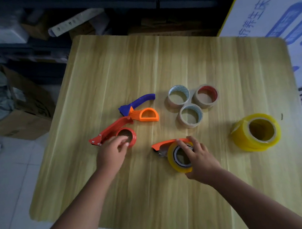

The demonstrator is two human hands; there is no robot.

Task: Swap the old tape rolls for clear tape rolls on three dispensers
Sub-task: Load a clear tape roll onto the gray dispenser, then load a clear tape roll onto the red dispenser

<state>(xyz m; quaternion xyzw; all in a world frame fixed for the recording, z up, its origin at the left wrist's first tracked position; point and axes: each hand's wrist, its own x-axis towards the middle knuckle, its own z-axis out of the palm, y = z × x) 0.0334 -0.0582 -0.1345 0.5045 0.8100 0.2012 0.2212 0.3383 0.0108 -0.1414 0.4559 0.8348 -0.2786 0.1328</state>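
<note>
1. On the wooden table (139, 62), an orange dispenser (166, 143) is laid flat with a yellowish clear tape roll (179, 158) mounted on it; its long axis runs left to right, with the cutter end pointing left.
2. That roll is gripped by the right hand (197, 155), fingers spread over its hub and thumb under its near edge.
3. Left of it, a red dispenser (114, 133) is laid diagonally, nose pointing down-left, its ring bare.
4. The ring's near rim is touched by the left hand (111, 152), fingers loosely curled, nothing clasped.
5. Beyond the red dispenser, a blue-and-orange dispenser (140, 109) lies with its handle pointing right.
6. Right of that, three old tape rolls (193, 105) are clustered flat.
7. Further right of the mounted roll, a stack of clear tape rolls (256, 132) is seen.
</note>
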